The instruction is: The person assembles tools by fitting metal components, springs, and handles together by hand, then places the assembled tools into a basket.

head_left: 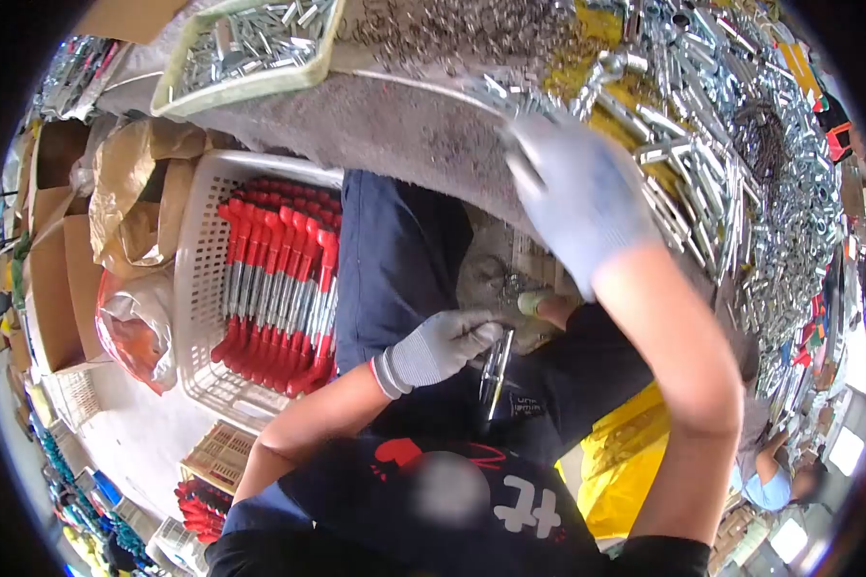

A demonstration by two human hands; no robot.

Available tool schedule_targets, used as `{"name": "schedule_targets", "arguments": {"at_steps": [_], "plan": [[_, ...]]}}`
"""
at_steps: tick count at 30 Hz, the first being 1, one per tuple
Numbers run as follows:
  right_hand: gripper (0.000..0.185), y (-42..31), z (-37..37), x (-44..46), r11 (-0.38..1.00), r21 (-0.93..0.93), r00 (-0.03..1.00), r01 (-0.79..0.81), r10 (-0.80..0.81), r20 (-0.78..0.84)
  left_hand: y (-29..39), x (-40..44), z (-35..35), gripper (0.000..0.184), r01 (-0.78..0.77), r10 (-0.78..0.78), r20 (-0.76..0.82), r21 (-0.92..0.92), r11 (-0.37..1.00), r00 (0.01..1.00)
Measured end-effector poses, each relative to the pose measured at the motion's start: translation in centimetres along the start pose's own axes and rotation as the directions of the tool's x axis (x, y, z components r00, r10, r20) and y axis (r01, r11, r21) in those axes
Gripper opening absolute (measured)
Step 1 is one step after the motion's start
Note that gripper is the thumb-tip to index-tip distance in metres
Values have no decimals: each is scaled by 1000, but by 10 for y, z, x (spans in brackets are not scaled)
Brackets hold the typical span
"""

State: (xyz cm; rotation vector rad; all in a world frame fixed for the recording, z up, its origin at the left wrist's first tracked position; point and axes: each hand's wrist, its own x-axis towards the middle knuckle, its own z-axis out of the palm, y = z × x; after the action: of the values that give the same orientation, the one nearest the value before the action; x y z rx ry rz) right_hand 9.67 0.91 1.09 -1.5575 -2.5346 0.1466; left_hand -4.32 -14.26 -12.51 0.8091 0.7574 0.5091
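Observation:
My left hand point(443, 348), in a grey glove, is closed at the lap, its thumb and fingers pinched at the top end of a shiny metal tube point(495, 375). My right hand point(573, 183), also gloved, is blurred over the near edge of the workbench point(394, 130), beside the pile of metal tubes point(683, 173). Whether its fingers hold anything is too smeared to tell. Small dark metal pieces point(433, 34) lie scattered on the bench ahead of it.
A white basket point(191, 279) of red-and-silver tools point(279, 279) stands left of my legs. A pale tray point(322, 67) of metal parts is at the bench's upper left. Cardboard boxes point(67, 279) stand far left, yellow plastic point(625, 462) lower right. Another person point(768, 486) is at far right.

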Motion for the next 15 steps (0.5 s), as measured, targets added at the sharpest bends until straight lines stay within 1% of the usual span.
{"name": "schedule_targets", "arguments": {"at_steps": [1,2,3,5,6,7,8,9,10,11,13,14,15], "plan": [[17,-6,7,12,994,-109,1000,-1,2,8,-11,1,2,31,0,1,-46,31,1000,999],[17,-11,10,20,977,-214,1000,4,1,20,-30,2,-1,32,-34,37,-35,86,996,999],[20,-10,9,26,982,-186,995,4,15,99,-18,-4,2,32,-70,90,-64,262,962,994],[19,-2,6,22,993,-118,993,25,-11,119,-29,-6,10,32,-94,100,-45,133,987,994],[20,7,9,4,993,113,996,37,-28,-85,-31,-8,11,32,-81,86,-24,149,986,996],[20,11,3,-14,953,304,999,-2,14,-38,-30,-9,12,35,-70,70,7,119,990,998],[20,13,-6,-34,876,481,999,-46,45,14,-29,-10,14,38,-62,59,36,89,994,998],[20,13,-15,-56,764,638,995,-96,65,73,-28,-12,17,41,-52,48,62,60,997,997],[21,10,-20,-82,635,741,975,-219,115,189,-28,-14,20,42,-25,26,77,-9,1000,997],[22,8,-21,-110,483,808,941,-338,142,308,-27,-17,23,43,-31,27,65,54,998,998],[21,9,-8,-158,305,771,824,-560,102,558,-25,-20,25,44,-36,29,42,191,981,999],[19,7,8,-176,456,792,902,-405,56,428,-28,-20,25,44,-6,-2,40,204,979,999],[18,5,22,-191,587,775,956,-233,-7,292,-33,-18,24,44,24,-34,40,222,975,999]]}}
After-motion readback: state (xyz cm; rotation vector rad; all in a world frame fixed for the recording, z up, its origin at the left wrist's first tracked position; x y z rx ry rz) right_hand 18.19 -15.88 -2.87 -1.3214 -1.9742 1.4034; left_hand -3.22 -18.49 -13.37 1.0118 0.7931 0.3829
